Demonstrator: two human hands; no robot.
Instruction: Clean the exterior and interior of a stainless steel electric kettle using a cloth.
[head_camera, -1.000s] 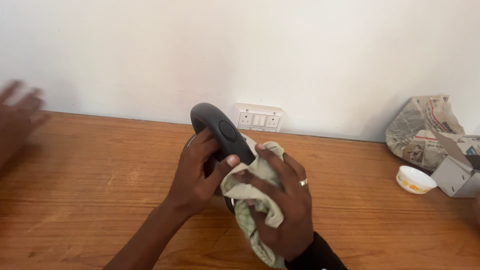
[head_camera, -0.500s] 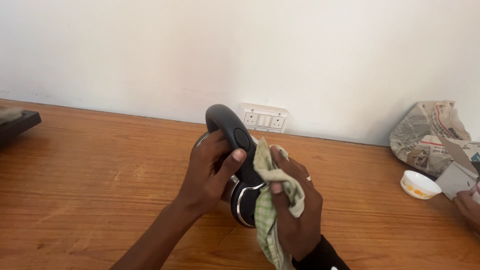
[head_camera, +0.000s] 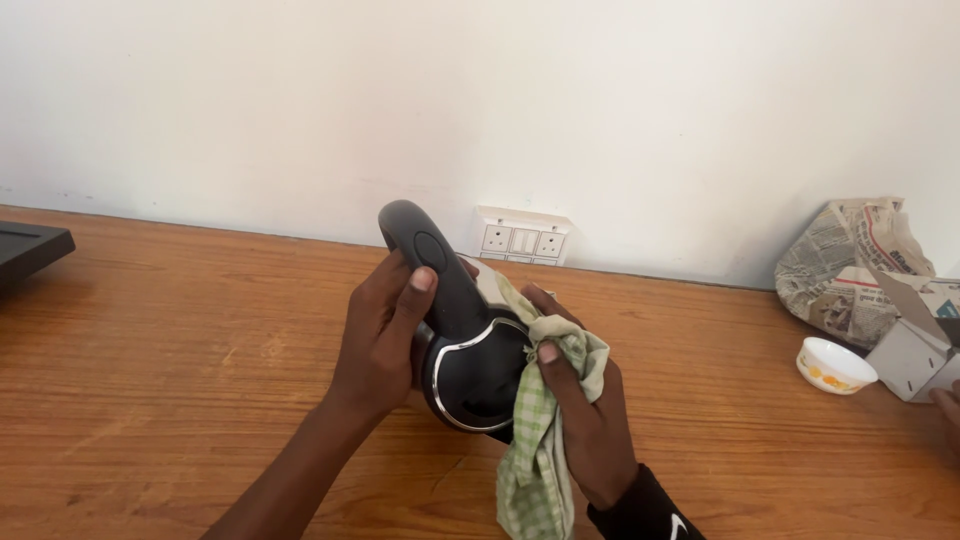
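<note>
A dark flat object (head_camera: 25, 250) lies at the far left of the wooden table (head_camera: 180, 360). The left hand (head_camera: 385, 335) grips one black handheld device (head_camera: 455, 330) above the table; the right hand (head_camera: 580, 420) presses one green checked cloth (head_camera: 540, 450) against it. Behind sits one white wall socket (head_camera: 522, 238). At the right are crumpled newspaper (head_camera: 850, 265), one white bowl (head_camera: 835, 365) whose contents cannot be seen, and one open white box (head_camera: 915, 345).

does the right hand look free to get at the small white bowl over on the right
Probably not as things stand. The right hand presses a green checked cloth against the black device, which the left hand holds. The white bowl sits well off to the right, though bare wooden table lies between.
</note>
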